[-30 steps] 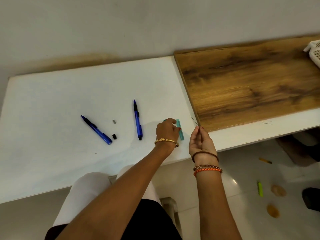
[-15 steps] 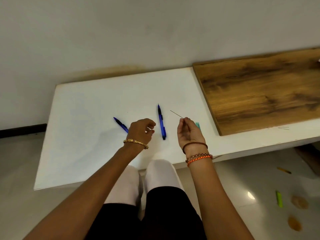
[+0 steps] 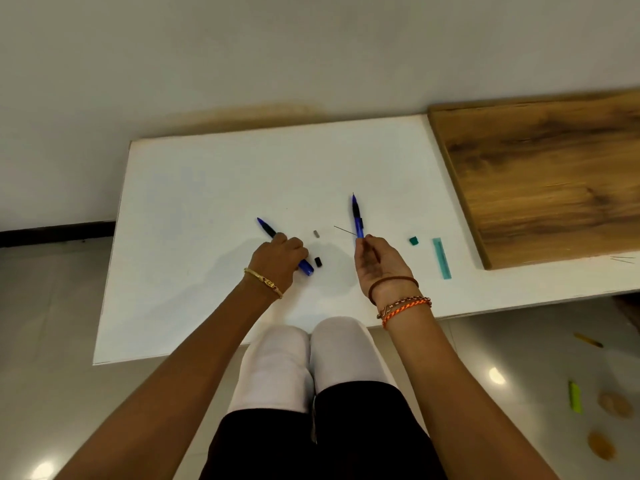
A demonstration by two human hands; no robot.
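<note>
On the white table (image 3: 214, 188) lie two blue mechanical pencils. My left hand (image 3: 280, 258) curls its fingers round the left pencil (image 3: 266, 228), whose tip points up-left and whose rear end sticks out below the hand. My right hand (image 3: 375, 263) pinches a thin pencil lead (image 3: 344, 230) that points up-left from the fingertips. The right pencil (image 3: 357, 214) lies on the table just beyond those fingertips, tip pointing away from me. Between the hands lie a small grey piece (image 3: 316, 233) and a small black cap (image 3: 318, 261).
A teal cap (image 3: 414, 240) and a flat teal lead case (image 3: 442, 258) lie right of my right hand. A wooden board (image 3: 540, 181) covers the table's right part, with loose leads (image 3: 623, 259) near its front corner. A green item (image 3: 575, 396) lies on the floor.
My left hand left the teal case, moved left and closed round the left blue pencil. My right hand carried the lead leftward, to beside the other pencil. The view shifted left.
</note>
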